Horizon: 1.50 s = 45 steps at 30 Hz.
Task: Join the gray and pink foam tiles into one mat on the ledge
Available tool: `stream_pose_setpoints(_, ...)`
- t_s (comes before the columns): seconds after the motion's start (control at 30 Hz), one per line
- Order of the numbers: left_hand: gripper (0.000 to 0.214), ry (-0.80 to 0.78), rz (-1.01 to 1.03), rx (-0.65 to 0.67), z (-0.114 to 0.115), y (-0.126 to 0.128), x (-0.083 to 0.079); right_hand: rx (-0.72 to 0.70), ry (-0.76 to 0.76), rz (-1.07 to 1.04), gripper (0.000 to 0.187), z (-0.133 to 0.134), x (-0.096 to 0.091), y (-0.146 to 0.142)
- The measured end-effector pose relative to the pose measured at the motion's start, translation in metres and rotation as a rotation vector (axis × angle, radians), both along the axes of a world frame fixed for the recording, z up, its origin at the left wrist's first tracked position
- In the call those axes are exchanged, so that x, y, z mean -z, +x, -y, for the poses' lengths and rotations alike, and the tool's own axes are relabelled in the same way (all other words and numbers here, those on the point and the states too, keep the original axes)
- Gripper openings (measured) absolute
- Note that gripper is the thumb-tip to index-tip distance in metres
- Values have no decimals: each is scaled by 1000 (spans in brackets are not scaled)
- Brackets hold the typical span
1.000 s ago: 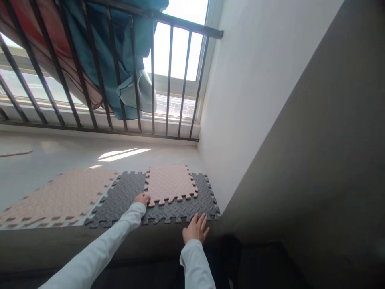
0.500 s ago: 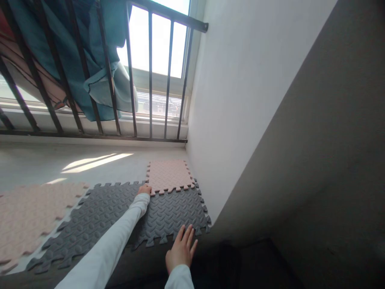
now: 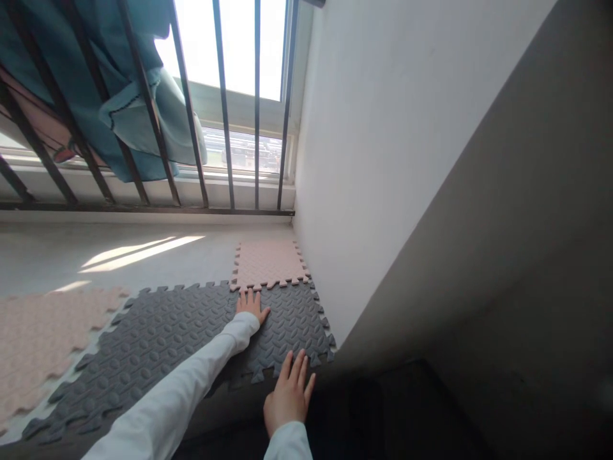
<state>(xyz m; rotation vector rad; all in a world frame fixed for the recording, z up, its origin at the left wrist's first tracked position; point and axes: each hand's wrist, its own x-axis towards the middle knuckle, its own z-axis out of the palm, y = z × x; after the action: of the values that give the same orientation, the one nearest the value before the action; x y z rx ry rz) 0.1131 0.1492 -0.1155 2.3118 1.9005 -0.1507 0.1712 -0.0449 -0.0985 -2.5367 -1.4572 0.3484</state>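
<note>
My left hand lies flat with fingers spread on the right-hand grey foam mat tile, its fingertips at the seam with a smaller pink foam tile. The pink tile sits behind the grey one, against the wall. Over the front edge of the grey tile, my right hand is held with fingers stretched out, holding nothing; whether it touches the edge I cannot tell. Another grey foam tile with round bumps adjoins on the left, partly covered by my left sleeve.
A larger pink foam tile lies at the far left. Dark railing bars stand before the window, with blue cloth hanging behind them. A white wall rises on the right. The ledge drops to a dark area in front.
My left hand has moved right along the seam and gone from curled fingers at the pink tile's corner to a flat, spread palm. My right hand stays nearly in place.
</note>
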Motion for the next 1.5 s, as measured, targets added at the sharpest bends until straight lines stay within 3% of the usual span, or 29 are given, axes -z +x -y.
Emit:
stream_pose_setpoints(0.2, 71, -47, 19, 30, -27, -4, -14, 11, 16, 10, 71, 0, -2, -2)
stream_pose_setpoints(0.43, 67, -100, 9, 42, -39, -7, -23, 5, -7, -2, 72, -1, -4, -3)
stream_pose_setpoints(0.57, 70, -27, 19, 76, -43, -12, -25, -2, 0, 4, 72, -1, -2, -2)
stream_pose_setpoints(0.67, 80, 82, 55, -37, -44, -14, -21, -9, 1, 19, 71, 0, 0, -2)
stream_pose_setpoints(0.8, 90, 55, 64, -210, -45, -16, -13, -16, 0, 31, 70, 0, 3, -1)
stream_pose_setpoints(1.07, 89, 47, 119, -157, -48, -20, -10, 18, -1, 51, 70, -3, 4, -5)
stream_pose_setpoints(1.5, 54, -53, 96, 10, -44, -15, -12, 3, -3, 74, 72, -3, 3, -4)
